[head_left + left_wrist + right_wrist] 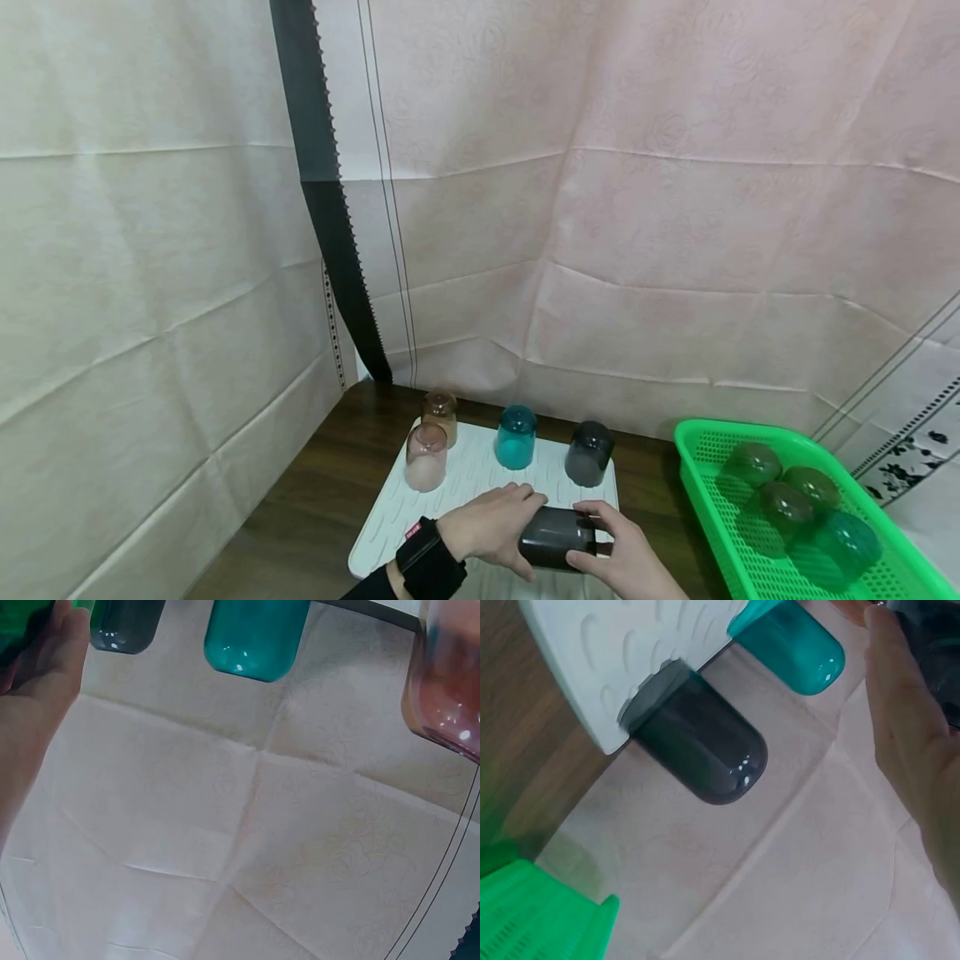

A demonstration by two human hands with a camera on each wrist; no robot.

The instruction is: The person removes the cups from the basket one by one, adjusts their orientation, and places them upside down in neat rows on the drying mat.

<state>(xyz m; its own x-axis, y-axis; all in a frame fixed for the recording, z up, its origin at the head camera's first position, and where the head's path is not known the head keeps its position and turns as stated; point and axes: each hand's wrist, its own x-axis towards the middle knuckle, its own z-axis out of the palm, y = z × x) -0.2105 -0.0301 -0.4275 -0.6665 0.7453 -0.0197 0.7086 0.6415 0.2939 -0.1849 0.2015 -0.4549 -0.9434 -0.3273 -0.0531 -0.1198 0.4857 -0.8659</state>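
A dark grey glass (557, 538) lies sideways between my two hands above the near part of a white ridged mat (390, 517). My left hand (491, 527) grips its left end, while the fingers and thumb of my right hand (628, 552) pinch its right end. Several upside-down glasses stand on the mat: a pink glass (426, 460), an amber glass (441, 407) behind it, a teal glass (516, 437) and another dark grey glass (589, 454). In the right wrist view, that standing dark glass (697, 735) is near the mat's corner.
At the right stands a green plastic basket (708, 508) holding several tinted glasses, among them a teal one (843, 546). Brown wooden tabletop (300, 517) shows around the mat. Pale cloth walls (637, 250) rise behind and to the left.
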